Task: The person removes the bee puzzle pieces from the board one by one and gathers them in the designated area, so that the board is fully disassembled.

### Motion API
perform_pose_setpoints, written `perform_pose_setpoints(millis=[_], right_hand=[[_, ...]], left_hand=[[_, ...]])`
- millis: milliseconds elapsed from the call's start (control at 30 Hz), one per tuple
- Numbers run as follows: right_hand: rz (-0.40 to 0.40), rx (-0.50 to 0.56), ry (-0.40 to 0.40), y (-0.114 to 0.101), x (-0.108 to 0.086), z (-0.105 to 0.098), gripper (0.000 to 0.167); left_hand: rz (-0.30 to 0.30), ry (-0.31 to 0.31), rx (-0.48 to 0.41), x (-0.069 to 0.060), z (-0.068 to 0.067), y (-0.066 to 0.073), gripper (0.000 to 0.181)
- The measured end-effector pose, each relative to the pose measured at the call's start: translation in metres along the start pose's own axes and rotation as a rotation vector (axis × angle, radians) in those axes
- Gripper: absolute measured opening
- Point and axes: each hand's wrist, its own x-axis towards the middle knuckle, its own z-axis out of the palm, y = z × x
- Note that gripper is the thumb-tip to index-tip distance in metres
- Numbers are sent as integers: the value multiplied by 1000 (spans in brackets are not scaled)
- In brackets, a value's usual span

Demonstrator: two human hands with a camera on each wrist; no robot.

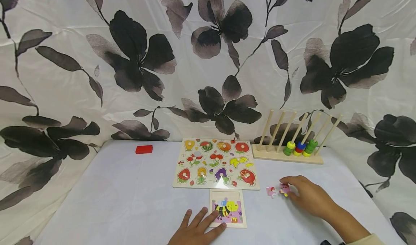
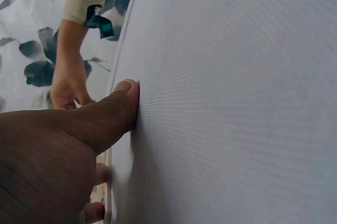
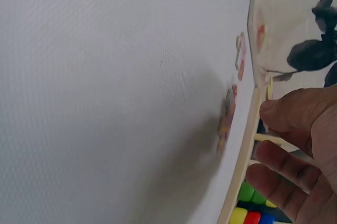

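Note:
My left hand point(image 1: 195, 232) lies flat with spread fingers, its fingertips on the left edge of a small wooden puzzle tray point(image 1: 244, 216) and the bee puzzle point(image 1: 231, 206) in it. Bare wood shows along the tray's upper part. My right hand point(image 1: 307, 196) hovers over a pink jigsaw piece point(image 1: 284, 189), thumb and forefinger on either side of it. From the right wrist, that piece point(image 3: 227, 121) appears on the table, apart from the loosely bent fingers. Beside it lies a second pink jigsaw piece point(image 1: 271, 192).
A fruit peg puzzle board point(image 1: 203, 162) lies just beyond the tray. Behind the right hand stands a wooden rack point(image 1: 289, 158) with upright pegs and coloured rings. A red block point(image 1: 144, 149) sits at the far left. Floral cloth point(image 1: 182, 75) hangs behind the white table point(image 1: 113, 194).

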Motion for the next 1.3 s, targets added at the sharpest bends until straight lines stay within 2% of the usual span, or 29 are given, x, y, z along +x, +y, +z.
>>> perform_pose_setpoints(millis=[267, 567, 933, 1300], right_hand=[[11, -14, -31, 11, -2, -6, 42], [18, -11, -12, 22, -7, -6, 41], [61, -1, -42, 32, -9, -5, 43], [78, 12, -82, 40, -12, -7, 43]], left_hand=[[-8, -18, -11, 1, -2, -1, 79], [-12, -27, -11, 2, -2, -1, 79], [2, 10, 8, 1, 2, 0, 81], [-3, 14, 3, 1, 2, 0, 79]])
